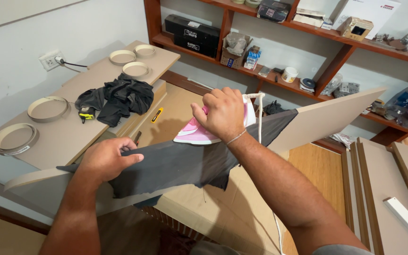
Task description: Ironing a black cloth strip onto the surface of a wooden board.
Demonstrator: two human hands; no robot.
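A long beige board [336, 113] runs across the view from lower left to upper right. A dark grey cloth [180, 163] lies draped along its top edge. My right hand [220, 113] grips the handle of a pink and white clothes iron [197, 132], which rests on the cloth. A white cord [259, 118] hangs from the iron's back. My left hand [105, 158] presses flat on the cloth's left end, fingers together, holding it against the board.
Beige panels on the left carry several rolls of edge tape [48, 108], a black garment [119, 97] and a yellow utility knife [157, 114]. Wooden shelves [350, 45] with boxes and small items line the back wall. More panels [388, 189] lean at the right.
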